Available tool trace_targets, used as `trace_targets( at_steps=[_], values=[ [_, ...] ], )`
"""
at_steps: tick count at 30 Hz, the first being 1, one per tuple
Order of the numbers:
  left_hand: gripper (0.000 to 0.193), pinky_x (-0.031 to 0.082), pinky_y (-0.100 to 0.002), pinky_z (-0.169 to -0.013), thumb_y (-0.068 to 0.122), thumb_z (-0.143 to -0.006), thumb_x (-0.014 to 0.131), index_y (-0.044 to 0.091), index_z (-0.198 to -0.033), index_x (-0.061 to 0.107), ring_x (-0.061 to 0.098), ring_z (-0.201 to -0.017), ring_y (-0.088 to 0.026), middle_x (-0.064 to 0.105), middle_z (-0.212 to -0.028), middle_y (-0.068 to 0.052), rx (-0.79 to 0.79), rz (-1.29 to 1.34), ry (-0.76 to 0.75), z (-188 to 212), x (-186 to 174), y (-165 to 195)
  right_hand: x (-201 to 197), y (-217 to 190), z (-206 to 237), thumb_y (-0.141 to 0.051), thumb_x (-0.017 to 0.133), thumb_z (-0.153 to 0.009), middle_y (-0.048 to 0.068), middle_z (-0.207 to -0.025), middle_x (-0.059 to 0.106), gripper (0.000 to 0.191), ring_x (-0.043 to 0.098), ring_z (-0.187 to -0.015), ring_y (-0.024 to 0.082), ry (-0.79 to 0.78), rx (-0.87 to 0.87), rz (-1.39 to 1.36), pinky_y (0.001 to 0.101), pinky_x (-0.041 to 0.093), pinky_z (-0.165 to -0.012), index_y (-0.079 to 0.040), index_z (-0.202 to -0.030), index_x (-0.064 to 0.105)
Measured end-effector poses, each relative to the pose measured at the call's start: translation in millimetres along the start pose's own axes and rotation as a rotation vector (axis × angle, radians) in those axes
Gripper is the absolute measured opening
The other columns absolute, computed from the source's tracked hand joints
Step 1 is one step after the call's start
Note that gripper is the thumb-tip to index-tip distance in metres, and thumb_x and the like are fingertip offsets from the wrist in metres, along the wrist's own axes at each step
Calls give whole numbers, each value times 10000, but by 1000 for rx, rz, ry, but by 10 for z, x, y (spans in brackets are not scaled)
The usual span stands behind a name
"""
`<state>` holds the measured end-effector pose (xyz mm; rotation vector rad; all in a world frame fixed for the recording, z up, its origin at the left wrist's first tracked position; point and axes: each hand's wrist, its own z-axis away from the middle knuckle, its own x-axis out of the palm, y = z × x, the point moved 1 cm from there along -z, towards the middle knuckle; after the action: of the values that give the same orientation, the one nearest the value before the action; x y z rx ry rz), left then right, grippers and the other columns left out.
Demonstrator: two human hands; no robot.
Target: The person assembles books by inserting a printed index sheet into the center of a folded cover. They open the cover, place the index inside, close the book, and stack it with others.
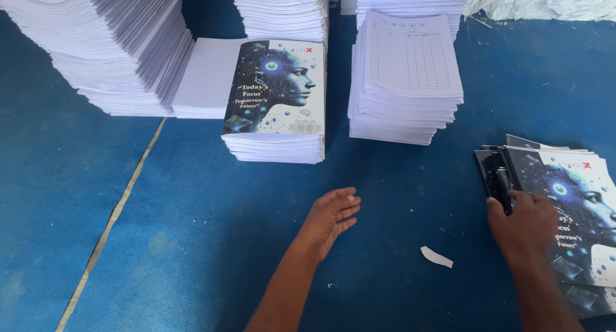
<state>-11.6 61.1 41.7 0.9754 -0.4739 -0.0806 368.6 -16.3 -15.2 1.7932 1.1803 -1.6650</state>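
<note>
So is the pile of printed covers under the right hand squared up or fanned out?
Fanned out: the printed covers lie staggered, dark edges stepping out leftward by the right hand.

blue floor (192,242) | white paper stacks (115,43) | dark starry printed covers (571,197)

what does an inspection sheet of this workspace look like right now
surface: blue mat with a pale line across it, worn in patches
job's things: fanned pile of printed covers at right; stack of paper with one cover on top
clutter: small scrap of white paper on the mat
grippers: left hand open, flat above the mat, holding nothing; right hand resting on the pile of covers, fingers at its dark edge
cables: nothing seen
surroundings: stack topped by a ruled table sheet, tall white paper stacks at left and behind, crumpled white plastic sheet top right
</note>
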Motion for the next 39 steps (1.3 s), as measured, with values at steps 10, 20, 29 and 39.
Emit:
trace_targets(
  at_steps=[10,20,29,39],
  values=[
    [582,462,-483,-1110,306,-947,551,35,-1456,472,541,-1366,-356,551,-1456,-221,-10,-64,12,24,10,11,259,337,-124,-427,710,-930,355,-1431,480,759,408,-1423,503,-104,171,74,622,333,-1171,25,-1502,498],
    [569,474,-480,-1097,306,-951,541,45,-1452,477,568,-1341,-342,565,-1444,-205,-20,-85,23,41,23,17,394,457,-184,-485,685,-928,331,-1431,503,740,443,-1365,476,-226,312,276,621,338,-1082,-13,-1469,502],
    [543,492,-474,-1075,306,-948,556,54,-1426,515,604,-1299,-327,592,-1416,-187,-30,-76,31,33,19,3,137,304,-117,-553,684,-957,164,-1025,770,494,734,-1016,346,-272,272,428,542,521,-912,-164,-1251,764],
    [525,494,-471,-1079,297,-959,539,56,-1425,517,610,-1296,-324,597,-1413,-184,-45,-82,40,36,22,5,-234,-76,13,-555,664,-948,130,-1003,780,435,710,-880,299,-209,150,303,478,558,-764,-259,-1248,774]
  ],
)
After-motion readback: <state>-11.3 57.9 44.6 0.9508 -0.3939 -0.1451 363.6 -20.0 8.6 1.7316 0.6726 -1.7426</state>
